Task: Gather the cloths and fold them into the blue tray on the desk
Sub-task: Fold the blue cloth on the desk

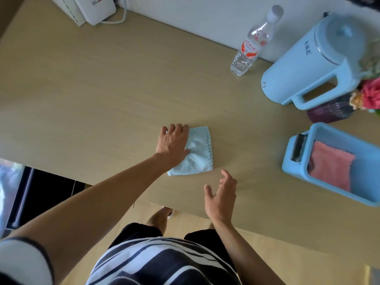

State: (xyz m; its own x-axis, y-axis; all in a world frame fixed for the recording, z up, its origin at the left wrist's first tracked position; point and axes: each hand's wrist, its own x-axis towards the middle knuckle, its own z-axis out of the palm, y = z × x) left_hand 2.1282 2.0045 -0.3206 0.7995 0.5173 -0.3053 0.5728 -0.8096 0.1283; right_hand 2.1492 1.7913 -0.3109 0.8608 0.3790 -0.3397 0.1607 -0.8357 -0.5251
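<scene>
A light blue cloth (197,155), folded into a small square, lies flat on the wooden desk (92,89) near its front edge. My left hand (173,144) rests palm down on the cloth's left part, fingers spread, pressing it. My right hand (223,194) hovers just below and right of the cloth, fingers apart, holding nothing. At the right stands the blue tray (296,169), with a pink cloth (329,169) lying folded inside it.
A light blue kettle (312,64) and a clear water bottle (251,46) stand at the back right. A dark purple item (329,112) and pink flowers (370,95) sit behind the tray. A white device (92,9) with a cable is at the back left.
</scene>
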